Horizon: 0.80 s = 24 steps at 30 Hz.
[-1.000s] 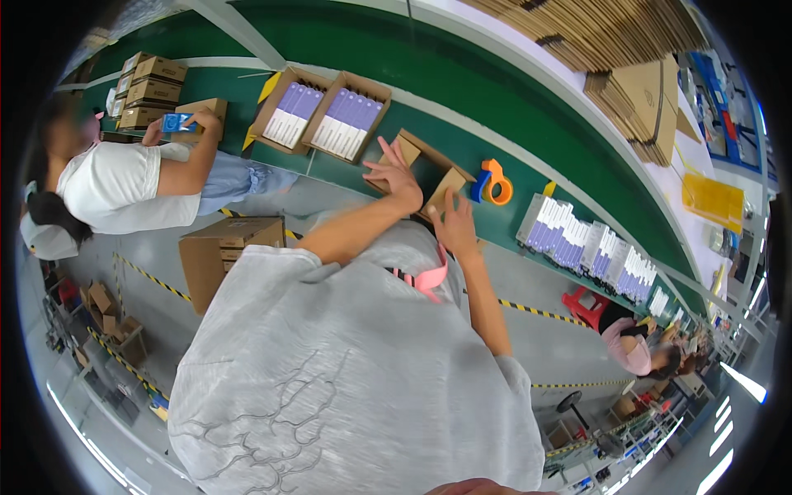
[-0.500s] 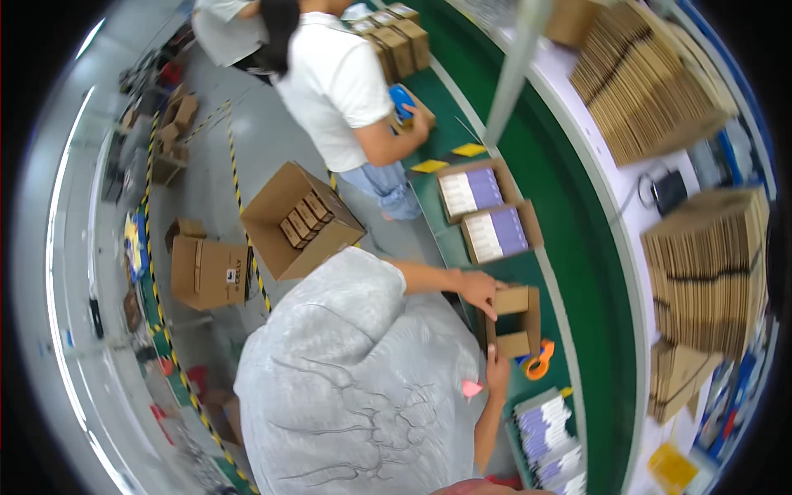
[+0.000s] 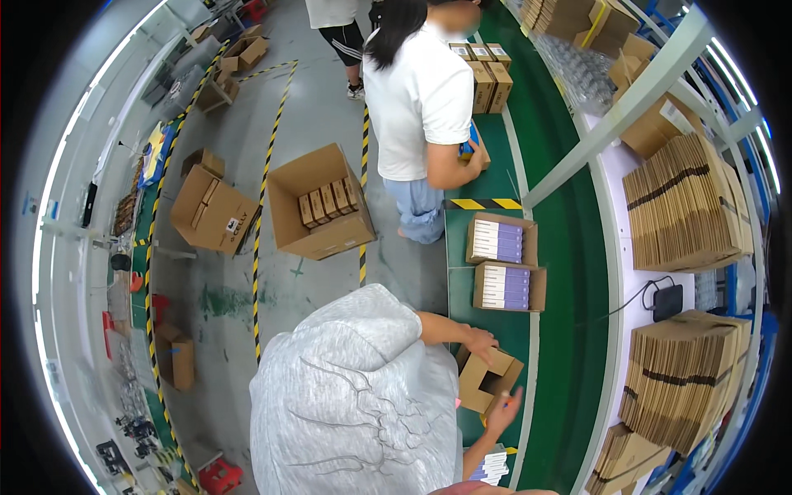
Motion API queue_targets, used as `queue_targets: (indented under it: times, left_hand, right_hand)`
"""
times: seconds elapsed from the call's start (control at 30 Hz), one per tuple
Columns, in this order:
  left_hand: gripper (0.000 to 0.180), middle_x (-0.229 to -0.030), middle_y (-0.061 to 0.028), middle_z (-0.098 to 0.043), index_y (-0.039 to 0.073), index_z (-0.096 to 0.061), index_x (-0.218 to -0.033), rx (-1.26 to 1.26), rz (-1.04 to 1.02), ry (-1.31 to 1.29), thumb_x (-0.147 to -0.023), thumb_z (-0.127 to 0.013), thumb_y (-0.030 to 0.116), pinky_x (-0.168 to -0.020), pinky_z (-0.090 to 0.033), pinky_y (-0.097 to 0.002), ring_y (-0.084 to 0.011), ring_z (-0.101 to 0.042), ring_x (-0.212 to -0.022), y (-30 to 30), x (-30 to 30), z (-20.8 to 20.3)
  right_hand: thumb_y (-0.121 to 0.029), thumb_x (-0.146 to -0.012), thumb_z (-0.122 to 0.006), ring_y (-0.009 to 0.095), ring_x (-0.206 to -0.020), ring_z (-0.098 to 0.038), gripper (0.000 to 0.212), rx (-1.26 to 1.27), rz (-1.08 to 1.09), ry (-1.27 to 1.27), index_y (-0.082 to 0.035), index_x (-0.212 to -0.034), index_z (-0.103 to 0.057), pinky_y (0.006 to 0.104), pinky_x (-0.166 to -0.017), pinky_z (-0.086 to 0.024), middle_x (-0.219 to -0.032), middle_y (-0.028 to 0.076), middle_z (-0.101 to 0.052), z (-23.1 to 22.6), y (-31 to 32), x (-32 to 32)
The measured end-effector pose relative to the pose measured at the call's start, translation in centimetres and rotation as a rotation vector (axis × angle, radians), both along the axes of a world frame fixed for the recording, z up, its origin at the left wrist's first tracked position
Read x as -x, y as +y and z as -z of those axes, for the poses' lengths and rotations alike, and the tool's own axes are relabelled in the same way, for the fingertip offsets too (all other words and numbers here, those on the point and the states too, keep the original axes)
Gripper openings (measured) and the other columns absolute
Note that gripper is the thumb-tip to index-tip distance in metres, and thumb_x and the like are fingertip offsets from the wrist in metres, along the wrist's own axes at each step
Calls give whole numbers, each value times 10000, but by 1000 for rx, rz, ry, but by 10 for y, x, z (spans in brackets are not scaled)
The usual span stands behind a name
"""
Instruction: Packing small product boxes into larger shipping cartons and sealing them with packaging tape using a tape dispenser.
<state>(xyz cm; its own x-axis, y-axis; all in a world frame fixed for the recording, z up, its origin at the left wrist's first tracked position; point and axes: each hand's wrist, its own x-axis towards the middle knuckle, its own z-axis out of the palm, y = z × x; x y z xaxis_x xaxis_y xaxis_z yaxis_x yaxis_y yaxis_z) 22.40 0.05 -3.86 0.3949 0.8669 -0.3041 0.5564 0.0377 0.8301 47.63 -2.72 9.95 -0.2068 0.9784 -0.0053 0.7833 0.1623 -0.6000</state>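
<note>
A small brown cardboard box point(image 3: 472, 384) sits tilted on the green conveyor, its flaps folded inward around a dark square gap. My left hand point(image 3: 480, 341) grips its far-left edge, fingers over the cardboard. At the box's near-right corner, my right hand point(image 3: 503, 411) has its fingers bent, with a bit of orange showing among them; the rest of that orange thing is hidden. Beyond my left hand stand two open boxes point(image 3: 538, 289) filled with white-and-purple packs point(image 3: 505, 286). More white-and-purple packs point(image 3: 492, 466) lie beside my right forearm, partly covered by it.
A co-worker in a white shirt point(image 3: 425, 99) stands farther up the conveyor, holding a blue thing. A large open carton point(image 3: 322, 243) with small brown boxes stands on the floor. Bundled flat cardboard point(image 3: 685, 375) lines the white shelf point(image 3: 615, 330); a grey post point(image 3: 619, 111) slants over the conveyor.
The small box has turned and its flaps now cover most of the opening. My right hand has left the box's side and moved to its corner. The orange tape roll beside it no longer shows whole.
</note>
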Motion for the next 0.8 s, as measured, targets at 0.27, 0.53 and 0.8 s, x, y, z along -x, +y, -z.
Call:
queue_targets:
  times: [0.27, 0.53, 0.8]
  left_hand:
    - [812, -1263, -246, -563, -2, -504, -1327, 59, -65, -52, -826, -613, 627, -1016, -432, -463, -386, -531, -1201, 0, -26, 3]
    - [727, -1421, -228, -475, -8, -511, -1359, 247, -78, -314, -896, -590, 546, -1119, -339, -412, -368, -441, -1324, 13, -3, -30]
    - [842, -1414, -197, -490, -4, -374, -1458, 371, -160, -211, -871, -643, 537, -1093, -367, -373, -283, -479, -1304, 14, -4, -20]
  right_hand:
    - [-506, -971, -425, 494, -1421, -179, 815, 24, -156, -518, 35, -1519, -160, 593, -1127, -217, -1564, 322, -74, 75, -48, 30]
    - [-204, -971, -573, 229, -1058, -606, 264, 75, 469, 344, 15, -1116, -603, 342, -982, -448, -1105, 135, -649, 169, -32, -79]
    - [-339, -837, -708, 346, -1005, -610, 425, 83, 501, -333, -10, -1082, -596, 446, -890, -461, -1032, 187, -639, 184, -61, -84]
